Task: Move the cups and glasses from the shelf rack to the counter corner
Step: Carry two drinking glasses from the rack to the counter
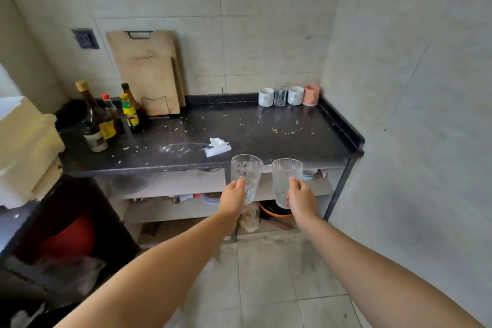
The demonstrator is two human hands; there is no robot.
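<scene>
Left hand grips a patterned glass low on its wall; right hand grips a ribbed glass the same way. Both are upright, apart, in front of the counter's near edge, probably held low so the rims stay untouched. Tissue lies by that edge. At the far right corner stand two white cups, a small glass between them, and a pink cup, in a row along the back edge, likely to leave room in front for these two.

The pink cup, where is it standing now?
In the head view, the pink cup stands in the far right corner of the black counter, at the right end of the row, beside a white mug.
</scene>
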